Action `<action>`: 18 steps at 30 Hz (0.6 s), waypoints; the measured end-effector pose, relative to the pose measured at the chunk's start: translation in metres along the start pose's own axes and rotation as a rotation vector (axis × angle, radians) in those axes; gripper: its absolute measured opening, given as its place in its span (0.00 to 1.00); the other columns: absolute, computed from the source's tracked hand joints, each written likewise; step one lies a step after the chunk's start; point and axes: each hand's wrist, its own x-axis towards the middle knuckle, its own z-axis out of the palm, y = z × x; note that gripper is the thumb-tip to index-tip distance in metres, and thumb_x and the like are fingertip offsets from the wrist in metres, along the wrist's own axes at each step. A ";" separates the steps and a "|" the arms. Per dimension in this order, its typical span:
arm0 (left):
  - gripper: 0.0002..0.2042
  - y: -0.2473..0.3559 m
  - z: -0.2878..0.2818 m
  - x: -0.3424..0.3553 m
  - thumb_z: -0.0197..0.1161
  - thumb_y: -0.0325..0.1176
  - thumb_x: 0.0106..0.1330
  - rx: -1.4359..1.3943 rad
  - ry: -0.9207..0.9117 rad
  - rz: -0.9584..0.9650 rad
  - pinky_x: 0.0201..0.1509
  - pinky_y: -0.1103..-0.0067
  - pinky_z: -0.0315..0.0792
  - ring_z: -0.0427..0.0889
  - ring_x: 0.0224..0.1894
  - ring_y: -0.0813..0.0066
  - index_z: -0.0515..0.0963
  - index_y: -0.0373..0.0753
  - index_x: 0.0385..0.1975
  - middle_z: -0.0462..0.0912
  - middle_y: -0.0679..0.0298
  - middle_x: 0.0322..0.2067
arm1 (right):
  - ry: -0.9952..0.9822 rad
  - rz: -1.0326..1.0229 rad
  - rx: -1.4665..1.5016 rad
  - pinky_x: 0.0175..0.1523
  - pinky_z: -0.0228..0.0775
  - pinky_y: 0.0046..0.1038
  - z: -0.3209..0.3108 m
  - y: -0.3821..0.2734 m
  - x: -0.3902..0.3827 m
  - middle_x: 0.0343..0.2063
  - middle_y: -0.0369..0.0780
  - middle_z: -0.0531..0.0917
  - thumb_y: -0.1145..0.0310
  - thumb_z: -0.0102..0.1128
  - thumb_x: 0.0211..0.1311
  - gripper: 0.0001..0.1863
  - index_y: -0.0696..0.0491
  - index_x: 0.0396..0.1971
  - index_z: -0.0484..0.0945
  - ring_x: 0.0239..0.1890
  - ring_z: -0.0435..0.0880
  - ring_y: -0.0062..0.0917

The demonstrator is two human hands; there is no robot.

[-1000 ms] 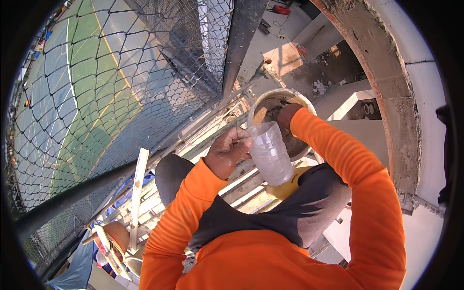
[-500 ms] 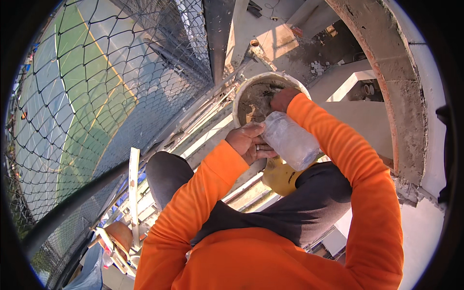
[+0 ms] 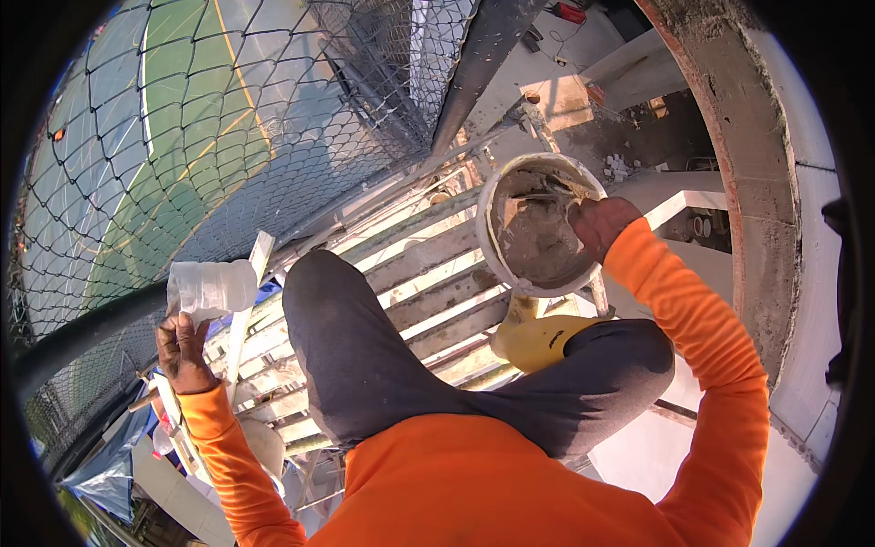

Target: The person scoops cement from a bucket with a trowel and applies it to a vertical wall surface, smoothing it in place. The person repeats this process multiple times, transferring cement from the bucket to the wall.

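My left hand point(image 3: 185, 351) is out at the left, its fingers closed on a clear plastic bottle point(image 3: 211, 288) that lies on its side above the fence rail. The bottle looks cloudy and drained. On the other side, my right hand point(image 3: 603, 226) reaches over the right rim of a round bucket point(image 3: 490, 239). Its fingers are curled inside, and whatever they grip is hidden. Wet grey mortar point(image 3: 538, 239) fills the lower part of the bucket. A yellow boot point(image 3: 540, 343) shows below the bucket, by my bent right leg.
Slatted planks point(image 3: 433, 305) with gaps form the platform under me. A chain-link fence point(image 3: 246, 137) with a dark rail point(image 3: 100, 333) stands at the left, a sports court beyond it. A curved concrete edge point(image 3: 752, 182) rises at the right. A white strip point(image 3: 241, 333) leans by the fence.
My left hand has carried the bottle from beside the bucket far out to the left. My right hand stays at the bucket, slightly further right in view. The mortar looks wetter.
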 end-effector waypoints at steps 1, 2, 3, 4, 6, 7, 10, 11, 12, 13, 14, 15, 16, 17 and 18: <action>0.10 -0.015 -0.056 -0.001 0.65 0.37 0.73 0.144 0.277 -0.039 0.52 0.72 0.80 0.79 0.45 0.75 0.75 0.39 0.40 0.79 0.66 0.42 | 0.110 -0.017 0.010 0.42 0.80 0.42 -0.014 0.007 -0.018 0.38 0.47 0.85 0.67 0.49 0.67 0.16 0.55 0.48 0.80 0.38 0.87 0.42; 0.10 -0.028 -0.114 -0.010 0.67 0.39 0.72 0.223 0.365 -0.019 0.45 0.76 0.79 0.77 0.43 0.79 0.76 0.41 0.40 0.77 0.68 0.42 | 0.155 0.002 -0.008 0.42 0.80 0.42 -0.028 0.013 -0.030 0.39 0.47 0.84 0.66 0.50 0.67 0.16 0.55 0.50 0.79 0.38 0.86 0.42; 0.10 -0.042 -0.169 -0.022 0.68 0.40 0.71 0.287 0.533 -0.020 0.41 0.77 0.76 0.77 0.40 0.78 0.76 0.43 0.40 0.77 0.69 0.37 | 0.223 0.010 0.017 0.43 0.81 0.41 -0.037 0.015 -0.033 0.39 0.47 0.86 0.67 0.52 0.65 0.14 0.55 0.44 0.82 0.39 0.87 0.42; 0.12 -0.053 -0.220 -0.044 0.68 0.44 0.70 0.355 0.748 -0.193 0.41 0.74 0.76 0.80 0.38 0.74 0.77 0.44 0.41 0.80 0.69 0.32 | 0.281 0.039 0.029 0.45 0.81 0.40 -0.045 0.017 -0.031 0.40 0.47 0.87 0.68 0.54 0.63 0.12 0.56 0.39 0.84 0.41 0.88 0.41; 0.15 -0.075 -0.302 -0.093 0.70 0.48 0.66 0.839 0.991 -0.132 0.40 0.68 0.78 0.83 0.35 0.65 0.80 0.42 0.38 0.85 0.63 0.31 | 0.214 0.055 0.005 0.45 0.82 0.40 -0.047 0.017 -0.012 0.39 0.47 0.88 0.68 0.55 0.63 0.11 0.55 0.37 0.85 0.41 0.89 0.41; 0.16 -0.080 -0.333 -0.125 0.70 0.49 0.63 1.122 1.051 -0.128 0.40 0.64 0.78 0.83 0.35 0.61 0.82 0.42 0.34 0.87 0.59 0.33 | 0.089 0.040 -0.029 0.43 0.81 0.42 -0.040 0.011 0.012 0.37 0.47 0.87 0.67 0.54 0.64 0.12 0.54 0.40 0.84 0.39 0.88 0.42; 0.16 -0.104 -0.376 -0.198 0.72 0.51 0.59 1.382 1.180 -0.372 0.42 0.59 0.78 0.84 0.35 0.54 0.85 0.43 0.29 0.88 0.52 0.33 | -0.093 -0.033 -0.081 0.45 0.82 0.41 -0.001 -0.002 0.075 0.39 0.46 0.88 0.68 0.56 0.62 0.10 0.53 0.36 0.86 0.41 0.89 0.43; 0.16 -0.110 -0.380 -0.219 0.72 0.51 0.58 1.390 1.204 -0.461 0.43 0.58 0.78 0.84 0.35 0.53 0.86 0.43 0.27 0.88 0.51 0.32 | -0.117 -0.073 -0.077 0.47 0.82 0.41 0.014 -0.002 0.090 0.40 0.46 0.89 0.69 0.58 0.61 0.09 0.53 0.33 0.87 0.42 0.89 0.43; 0.14 -0.124 -0.376 -0.234 0.72 0.48 0.58 1.291 1.222 -0.471 0.41 0.59 0.78 0.84 0.34 0.54 0.86 0.42 0.27 0.88 0.52 0.31 | -0.139 -0.028 -0.079 0.47 0.82 0.41 0.028 0.004 0.096 0.39 0.46 0.89 0.69 0.58 0.61 0.09 0.52 0.32 0.87 0.42 0.89 0.42; 0.12 -0.141 -0.369 -0.244 0.72 0.45 0.59 1.205 1.265 -0.480 0.40 0.59 0.78 0.83 0.33 0.56 0.86 0.42 0.27 0.87 0.53 0.30 | -0.142 -0.015 -0.070 0.48 0.82 0.40 0.041 0.006 0.102 0.38 0.46 0.89 0.68 0.59 0.61 0.09 0.51 0.31 0.87 0.42 0.89 0.42; 0.11 -0.147 -0.369 -0.257 0.72 0.42 0.59 1.137 1.340 -0.480 0.38 0.60 0.78 0.83 0.32 0.57 0.86 0.41 0.27 0.87 0.54 0.29 | -0.159 0.031 -0.008 0.46 0.82 0.40 0.050 0.010 0.107 0.34 0.45 0.89 0.67 0.59 0.60 0.08 0.51 0.34 0.86 0.40 0.90 0.41; 0.08 -0.157 -0.365 -0.269 0.72 0.38 0.60 0.973 1.303 -0.510 0.39 0.63 0.78 0.83 0.31 0.58 0.86 0.41 0.29 0.87 0.54 0.29 | -0.181 0.027 -0.069 0.44 0.81 0.41 0.057 0.014 0.108 0.33 0.46 0.89 0.66 0.60 0.60 0.10 0.52 0.39 0.84 0.39 0.90 0.41; 0.08 -0.168 -0.361 -0.274 0.72 0.39 0.59 1.009 1.295 -0.532 0.41 0.65 0.79 0.82 0.30 0.58 0.86 0.41 0.29 0.86 0.53 0.29 | -0.195 0.059 -0.013 0.45 0.81 0.42 0.062 0.019 0.111 0.35 0.46 0.89 0.65 0.60 0.61 0.11 0.51 0.42 0.83 0.40 0.89 0.42; 0.09 -0.174 -0.360 -0.280 0.72 0.40 0.58 1.170 1.190 -0.634 0.48 0.65 0.79 0.84 0.36 0.56 0.86 0.43 0.29 0.87 0.52 0.32 | -0.155 0.013 -0.031 0.46 0.81 0.43 0.066 0.024 0.110 0.36 0.47 0.89 0.64 0.60 0.62 0.13 0.49 0.45 0.82 0.42 0.89 0.43; 0.08 -0.184 -0.356 -0.278 0.72 0.41 0.56 1.268 1.250 -0.684 0.57 0.64 0.76 0.82 0.48 0.55 0.87 0.45 0.29 0.87 0.53 0.39 | -0.190 -0.020 -0.112 0.47 0.81 0.44 0.067 0.028 0.114 0.38 0.48 0.89 0.63 0.59 0.63 0.14 0.48 0.47 0.82 0.43 0.89 0.44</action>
